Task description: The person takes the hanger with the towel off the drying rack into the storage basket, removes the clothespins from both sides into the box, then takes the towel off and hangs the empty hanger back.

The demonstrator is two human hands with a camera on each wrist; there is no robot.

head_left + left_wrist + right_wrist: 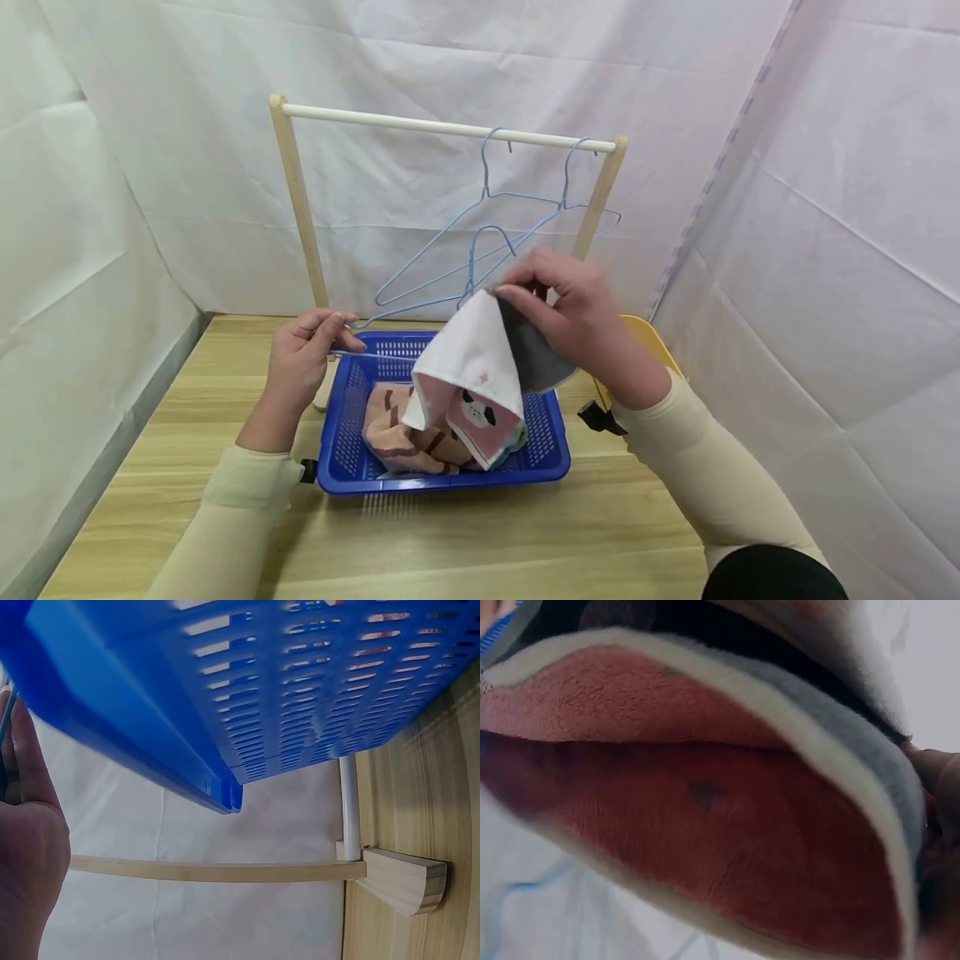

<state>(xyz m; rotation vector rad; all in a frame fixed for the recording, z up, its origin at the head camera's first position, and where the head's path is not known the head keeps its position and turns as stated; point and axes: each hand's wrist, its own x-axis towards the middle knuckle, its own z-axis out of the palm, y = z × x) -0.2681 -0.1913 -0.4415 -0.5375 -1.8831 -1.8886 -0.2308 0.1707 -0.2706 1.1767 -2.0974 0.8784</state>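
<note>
My left hand (300,350) pinches the left end of a light blue wire hanger (408,311), its hook pointing up near the right hand. The fingertips of my right hand (570,312) pinch the top of a small towel (468,350), white and pink with a panda face and a grey part. It hangs over the right part of the hanger and hides it. In the right wrist view the towel's pink side (727,825) fills most of the picture. Below is a blue plastic basket (450,486) containing a peach cloth (390,417) with brown marks.
Behind the basket stands a wooden rack with a white rail (375,121). Two blue wire hangers hang on its right half, one hook (485,171) left of the other (566,179). A yellow container (648,337) is partly hidden behind the right forearm. White curtains (825,208) enclose the wooden table (195,417).
</note>
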